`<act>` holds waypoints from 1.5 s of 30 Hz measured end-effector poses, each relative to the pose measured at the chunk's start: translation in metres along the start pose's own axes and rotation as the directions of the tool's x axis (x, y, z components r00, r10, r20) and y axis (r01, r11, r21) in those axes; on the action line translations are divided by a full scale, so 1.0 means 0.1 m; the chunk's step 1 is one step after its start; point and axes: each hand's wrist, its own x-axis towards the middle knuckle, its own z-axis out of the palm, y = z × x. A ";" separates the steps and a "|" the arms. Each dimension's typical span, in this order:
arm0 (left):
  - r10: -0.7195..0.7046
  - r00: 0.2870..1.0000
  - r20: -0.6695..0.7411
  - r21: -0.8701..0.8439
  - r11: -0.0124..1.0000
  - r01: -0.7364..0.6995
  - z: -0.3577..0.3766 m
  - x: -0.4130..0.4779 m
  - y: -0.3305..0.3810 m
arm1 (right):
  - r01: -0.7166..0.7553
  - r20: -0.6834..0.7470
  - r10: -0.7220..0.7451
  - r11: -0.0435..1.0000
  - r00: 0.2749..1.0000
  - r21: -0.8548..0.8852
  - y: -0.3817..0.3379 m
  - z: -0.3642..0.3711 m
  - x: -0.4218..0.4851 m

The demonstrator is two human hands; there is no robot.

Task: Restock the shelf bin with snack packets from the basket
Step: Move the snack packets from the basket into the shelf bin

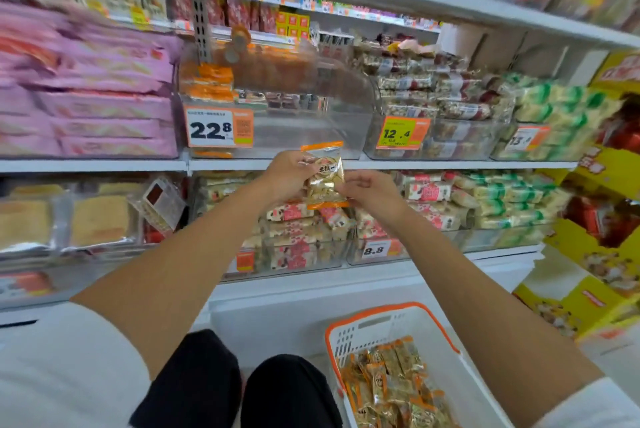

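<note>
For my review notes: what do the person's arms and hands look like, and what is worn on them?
Both arms are bare below white short sleeves, the left sleeve and the right sleeve. The left hand and right hand wear no gloves, and no watch, ring or bracelet shows.

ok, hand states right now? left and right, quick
Left hand: holding the snack packet, gripped at its left side.
Right hand: holding the same packet, pinched at its lower right corner.

Glossy plastic snack packet (pixel 325 174), clear plastic bin (pixel 311 131)
</note>
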 end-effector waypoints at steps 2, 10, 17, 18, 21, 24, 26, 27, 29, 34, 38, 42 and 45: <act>0.060 0.996 -0.060 0.088 0.995 -0.055 -0.23 0.04 0.18 | 0.046 0.003 -0.046 0.999 0.999 -0.007 -0.26 0.13 0.13; 0.136 0.959 -0.247 0.052 0.991 -0.127 -1.24 0.19 0.76 | 0.266 0.016 -0.265 0.963 0.964 -0.044 -1.14 0.78 0.72; 0.254 0.926 -0.281 0.272 0.946 -0.177 -1.80 0.29 0.87 | 0.332 0.024 -0.332 0.933 0.943 -0.139 -1.37 1.29 1.14; 0.270 0.928 -0.256 0.327 0.928 -0.179 -1.85 0.31 0.84 | 0.332 0.035 -0.331 0.929 0.943 -0.162 -1.35 1.33 1.17; 0.293 0.934 -0.206 0.475 0.864 -0.166 -1.95 0.38 0.75 | 0.296 0.122 -0.274 0.924 0.954 -0.241 -1.29 1.37 1.24; 0.300 0.942 -0.153 0.663 0.738 -0.127 -1.98 0.42 0.71 | 0.270 0.236 -0.196 0.902 0.952 -0.337 -1.30 1.38 1.27; 0.272 0.957 -0.104 0.762 0.640 -0.099 -1.98 0.44 0.70 | 0.237 0.226 -0.171 0.921 0.959 -0.308 -1.35 1.37 1.29; 0.247 0.965 -0.087 0.805 0.588 -0.078 -1.98 0.44 0.69 | 0.231 0.221 -0.170 0.930 0.960 -0.287 -1.36 1.37 1.31; 0.202 0.977 -0.072 0.847 0.529 -0.047 -1.99 0.44 0.68 | 0.235 0.242 -0.164 0.923 0.956 -0.303 -1.36 1.36 1.36; 0.224 0.974 -0.013 0.913 0.399 -0.080 -2.01 0.44 0.64 | 0.185 0.298 -0.069 0.905 0.952 -0.384 -1.34 1.34 1.45; 0.131 0.991 0.030 0.968 0.243 -0.062 -2.01 0.44 0.69 | 0.125 0.346 0.010 0.922 0.938 -0.366 -1.41 1.36 1.40; 0.017 0.998 0.062 0.983 0.171 -0.064 -2.00 0.49 0.71 | 0.066 0.229 0.024 0.925 0.973 -0.375 -1.42 1.41 1.40; 0.033 0.997 0.076 0.982 0.173 -0.081 -1.99 0.51 0.68 | 0.050 0.226 0.048 0.910 0.973 -0.412 -1.43 1.47 1.37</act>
